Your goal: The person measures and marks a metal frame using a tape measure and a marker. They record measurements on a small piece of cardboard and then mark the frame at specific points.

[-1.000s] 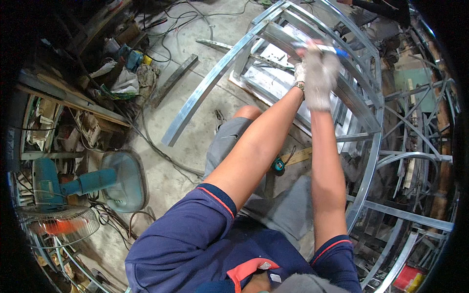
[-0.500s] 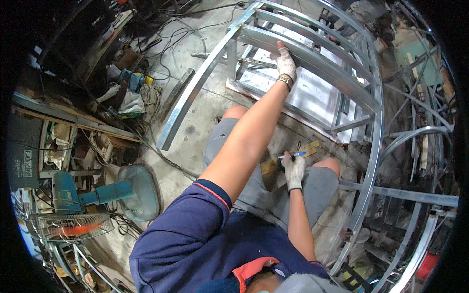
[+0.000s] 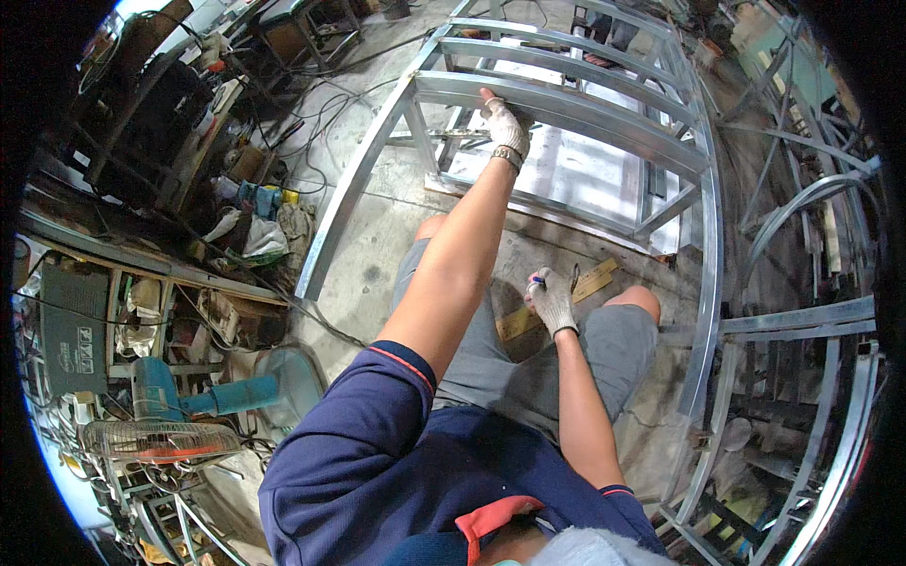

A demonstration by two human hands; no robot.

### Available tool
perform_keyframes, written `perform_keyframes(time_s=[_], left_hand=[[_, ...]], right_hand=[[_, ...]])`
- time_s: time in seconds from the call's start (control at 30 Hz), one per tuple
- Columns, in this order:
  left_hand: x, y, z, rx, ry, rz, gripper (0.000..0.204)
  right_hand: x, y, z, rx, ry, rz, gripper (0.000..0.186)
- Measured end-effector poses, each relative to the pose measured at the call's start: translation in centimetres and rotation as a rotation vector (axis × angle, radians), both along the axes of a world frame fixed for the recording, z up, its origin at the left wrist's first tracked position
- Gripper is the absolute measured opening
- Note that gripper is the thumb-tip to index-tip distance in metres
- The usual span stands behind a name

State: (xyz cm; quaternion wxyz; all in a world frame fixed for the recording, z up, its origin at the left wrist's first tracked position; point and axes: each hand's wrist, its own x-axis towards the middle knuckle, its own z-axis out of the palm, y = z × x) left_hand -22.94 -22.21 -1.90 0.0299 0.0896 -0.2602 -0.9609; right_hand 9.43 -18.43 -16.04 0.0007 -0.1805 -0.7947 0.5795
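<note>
Down between the knees, my right hand [image 3: 550,300] is closed around a blue-capped marker [image 3: 536,280], its tip held just above a wooden ruler [image 3: 557,297] that lies slanted across the concrete floor [image 3: 377,245]. Something dark and thin sticks up beside the fingers; I cannot tell what it is. My left hand [image 3: 507,125] reaches far forward, gloved like the other, with its fingers curled over a crossbar of the curved galvanized steel frame [image 3: 585,113] that stands in front of me. It grips that bar rather than merely resting on it, as far as I can judge.

From here, I judge the work in hand to be marking and measuring on the frame. To do it well I would keep the left hand firm on the bar so the frame cannot rock, and bring the ruler flat against the metal before the marker touches it. The bars are curved and shiny, so I expect the ruler to slide; pressing it down close to the mark should help. A short, crisp line will likely read better than a thick one.

Off to my left a teal pedestal fan [image 3: 165,415] stands near cluttered shelves [image 3: 123,311], well apart from the frame.
</note>
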Motion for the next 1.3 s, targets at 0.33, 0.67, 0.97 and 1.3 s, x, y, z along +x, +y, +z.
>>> perform_keyframes(time_s=[0.33,0.67,0.97,1.3], left_hand=[[-0.7,-0.4,-0.6,0.018,0.007,-0.068,0.093],[-1.7,0.2,-2.1,0.108,0.055,-0.033,0.079],[-2.1,0.1,-2.2,0.136,0.054,-0.044,0.074],[-1.0,0.0,-1.1,0.168,0.011,-0.062,0.076]], right_hand=[[0.2,-0.9,3.9,0.406,-0.04,0.238,0.021],[0.2,-1.4,4.3,0.423,-0.013,0.252,0.025],[0.6,-1.4,3.9,0.42,-0.007,0.234,0.026],[0.3,-1.6,4.0,0.426,-0.001,0.253,0.029]])
